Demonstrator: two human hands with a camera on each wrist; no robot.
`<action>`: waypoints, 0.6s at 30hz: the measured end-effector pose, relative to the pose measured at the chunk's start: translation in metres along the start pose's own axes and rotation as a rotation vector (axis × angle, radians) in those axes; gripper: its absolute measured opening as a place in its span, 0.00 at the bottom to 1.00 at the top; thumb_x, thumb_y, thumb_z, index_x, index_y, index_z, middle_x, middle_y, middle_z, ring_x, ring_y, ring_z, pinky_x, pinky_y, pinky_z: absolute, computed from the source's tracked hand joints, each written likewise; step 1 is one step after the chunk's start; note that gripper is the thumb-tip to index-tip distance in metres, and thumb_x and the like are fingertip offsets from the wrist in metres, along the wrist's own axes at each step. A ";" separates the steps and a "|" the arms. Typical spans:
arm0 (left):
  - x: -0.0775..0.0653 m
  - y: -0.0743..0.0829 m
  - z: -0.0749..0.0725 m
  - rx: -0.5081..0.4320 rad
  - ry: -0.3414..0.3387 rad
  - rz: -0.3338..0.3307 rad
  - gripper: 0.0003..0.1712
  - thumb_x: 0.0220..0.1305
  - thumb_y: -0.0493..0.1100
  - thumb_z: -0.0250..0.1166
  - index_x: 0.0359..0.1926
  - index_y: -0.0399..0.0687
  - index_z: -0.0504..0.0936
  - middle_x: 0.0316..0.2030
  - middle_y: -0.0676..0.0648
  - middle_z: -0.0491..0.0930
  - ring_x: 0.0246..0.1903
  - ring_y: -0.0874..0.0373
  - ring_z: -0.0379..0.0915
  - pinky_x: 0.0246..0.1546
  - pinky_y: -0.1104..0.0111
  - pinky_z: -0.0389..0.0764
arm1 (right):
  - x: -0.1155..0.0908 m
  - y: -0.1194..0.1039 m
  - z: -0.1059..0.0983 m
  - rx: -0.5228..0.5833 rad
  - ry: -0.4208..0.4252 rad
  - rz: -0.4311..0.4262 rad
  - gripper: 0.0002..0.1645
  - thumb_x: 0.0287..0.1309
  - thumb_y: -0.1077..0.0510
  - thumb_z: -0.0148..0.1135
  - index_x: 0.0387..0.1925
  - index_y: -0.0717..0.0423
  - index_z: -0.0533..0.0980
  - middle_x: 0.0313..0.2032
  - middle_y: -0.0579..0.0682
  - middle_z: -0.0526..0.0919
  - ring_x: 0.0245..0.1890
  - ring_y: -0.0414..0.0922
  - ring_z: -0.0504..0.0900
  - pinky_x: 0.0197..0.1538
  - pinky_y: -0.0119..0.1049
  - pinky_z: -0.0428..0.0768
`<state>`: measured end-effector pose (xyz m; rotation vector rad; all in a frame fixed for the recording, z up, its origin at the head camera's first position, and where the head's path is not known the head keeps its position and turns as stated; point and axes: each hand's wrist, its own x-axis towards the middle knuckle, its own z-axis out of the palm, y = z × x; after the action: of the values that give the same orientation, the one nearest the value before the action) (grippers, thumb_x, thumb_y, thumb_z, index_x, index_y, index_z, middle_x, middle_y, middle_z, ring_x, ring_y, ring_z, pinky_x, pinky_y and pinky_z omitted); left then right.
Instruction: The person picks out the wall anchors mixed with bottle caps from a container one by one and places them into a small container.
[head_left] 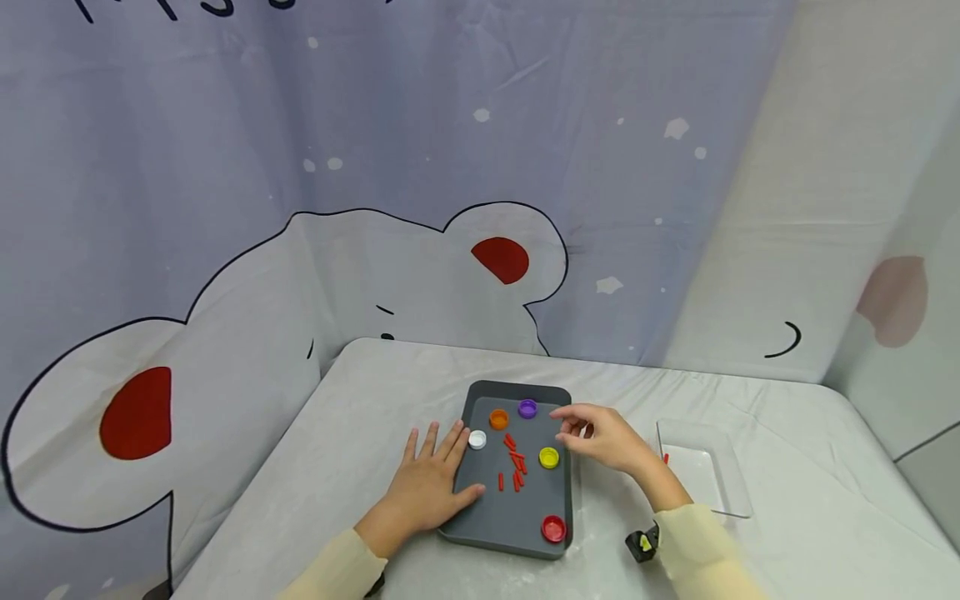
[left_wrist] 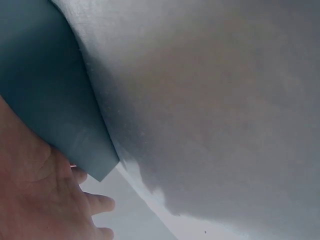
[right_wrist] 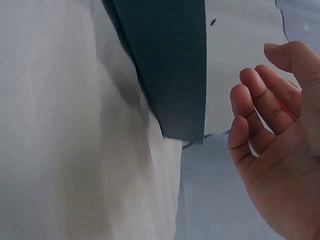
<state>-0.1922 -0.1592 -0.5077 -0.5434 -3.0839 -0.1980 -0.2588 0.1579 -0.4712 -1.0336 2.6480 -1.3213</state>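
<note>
A dark grey tray [head_left: 517, 529] lies on the white-covered table. Across its left rim rests my left hand [head_left: 426, 487], fingers spread; the left wrist view shows the palm beside the tray wall [left_wrist: 55, 90]. My right hand [head_left: 600, 435] hovers at the right rim, fingers loosely bent and thumb apart, with nothing visible between them. Several small red sticks [head_left: 517, 461] are scattered mid-tray. Around them stand small round cups: white [head_left: 477, 439], orange [head_left: 498, 419], purple [head_left: 527, 408], yellow [head_left: 549, 457] and red [head_left: 553, 528]. What the cups contain is too small to tell.
A clear plastic box [head_left: 712, 475] sits right of the tray, partly behind the right forearm, with a red piece [head_left: 666, 458] showing at its left side. A small black object [head_left: 642, 544] is beside the right sleeve. A printed curtain [head_left: 420, 150] hangs behind the table.
</note>
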 end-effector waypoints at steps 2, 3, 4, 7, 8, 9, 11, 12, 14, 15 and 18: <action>0.000 0.000 0.001 0.007 0.001 0.000 0.52 0.68 0.74 0.51 0.80 0.48 0.54 0.80 0.48 0.49 0.77 0.34 0.43 0.73 0.37 0.39 | 0.003 -0.003 0.006 0.001 -0.024 0.003 0.18 0.62 0.59 0.70 0.53 0.57 0.82 0.33 0.41 0.83 0.31 0.36 0.77 0.37 0.32 0.79; 0.000 0.000 0.001 0.013 0.001 -0.002 0.52 0.68 0.74 0.51 0.80 0.48 0.54 0.80 0.48 0.49 0.77 0.35 0.43 0.73 0.37 0.40 | 0.005 -0.005 0.009 0.001 -0.038 0.010 0.18 0.62 0.58 0.70 0.52 0.57 0.82 0.33 0.41 0.83 0.31 0.36 0.77 0.36 0.32 0.79; 0.000 0.000 0.001 0.018 0.001 -0.003 0.52 0.68 0.75 0.51 0.80 0.49 0.54 0.80 0.48 0.49 0.77 0.35 0.43 0.73 0.37 0.40 | 0.006 -0.007 0.012 -0.001 -0.051 0.017 0.18 0.62 0.57 0.70 0.52 0.57 0.82 0.33 0.40 0.82 0.31 0.36 0.77 0.36 0.31 0.79; 0.001 0.000 0.001 0.024 0.004 -0.003 0.52 0.67 0.75 0.52 0.80 0.49 0.54 0.80 0.48 0.50 0.77 0.35 0.44 0.73 0.37 0.41 | 0.010 -0.012 0.023 -0.006 -0.079 0.036 0.19 0.61 0.56 0.71 0.52 0.59 0.82 0.33 0.40 0.82 0.30 0.35 0.77 0.35 0.30 0.79; 0.001 0.000 0.001 0.025 0.003 -0.005 0.52 0.67 0.75 0.52 0.80 0.49 0.54 0.80 0.48 0.50 0.77 0.35 0.44 0.73 0.37 0.40 | 0.011 -0.013 0.026 -0.008 -0.084 0.037 0.19 0.61 0.56 0.72 0.52 0.59 0.82 0.33 0.40 0.82 0.30 0.35 0.77 0.35 0.30 0.79; 0.001 0.000 0.001 0.023 0.004 -0.005 0.52 0.67 0.74 0.52 0.80 0.49 0.55 0.80 0.48 0.50 0.77 0.35 0.44 0.73 0.37 0.40 | 0.012 -0.015 0.029 -0.009 -0.090 0.039 0.20 0.60 0.56 0.72 0.52 0.60 0.82 0.33 0.40 0.82 0.30 0.35 0.77 0.35 0.30 0.79; 0.001 0.000 0.001 0.020 0.007 -0.003 0.52 0.67 0.74 0.52 0.80 0.48 0.55 0.80 0.48 0.50 0.77 0.34 0.44 0.73 0.37 0.40 | 0.013 -0.017 0.036 -0.006 -0.103 0.042 0.20 0.60 0.57 0.72 0.52 0.62 0.82 0.32 0.40 0.83 0.30 0.35 0.77 0.34 0.30 0.79; 0.001 0.000 0.001 0.022 0.005 -0.006 0.52 0.67 0.74 0.52 0.80 0.48 0.55 0.80 0.48 0.50 0.77 0.35 0.44 0.73 0.37 0.40 | 0.013 -0.019 0.039 -0.007 -0.110 0.043 0.21 0.60 0.57 0.72 0.52 0.63 0.82 0.33 0.40 0.83 0.31 0.35 0.77 0.34 0.30 0.79; 0.002 0.000 0.002 0.026 0.002 -0.007 0.52 0.67 0.74 0.52 0.80 0.48 0.55 0.80 0.48 0.50 0.77 0.35 0.44 0.73 0.37 0.40 | 0.013 -0.021 0.046 -0.017 -0.127 0.046 0.21 0.60 0.56 0.73 0.52 0.62 0.82 0.33 0.40 0.83 0.31 0.34 0.77 0.35 0.30 0.79; 0.002 0.000 0.002 0.030 0.001 -0.009 0.52 0.67 0.74 0.52 0.80 0.48 0.55 0.80 0.48 0.50 0.77 0.35 0.43 0.73 0.37 0.40 | 0.013 -0.022 0.049 -0.017 -0.133 0.047 0.21 0.60 0.56 0.73 0.52 0.62 0.82 0.33 0.40 0.83 0.31 0.34 0.77 0.35 0.30 0.79; 0.002 0.000 0.002 0.029 -0.006 -0.012 0.52 0.67 0.74 0.52 0.80 0.48 0.54 0.80 0.48 0.49 0.77 0.35 0.43 0.73 0.37 0.40 | 0.013 -0.026 0.058 -0.032 -0.133 0.036 0.23 0.59 0.55 0.74 0.52 0.62 0.82 0.32 0.40 0.83 0.31 0.33 0.77 0.35 0.29 0.79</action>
<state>-0.1940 -0.1584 -0.5097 -0.5254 -3.0911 -0.1521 -0.2380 0.0984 -0.4867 -1.0333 2.5850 -1.1637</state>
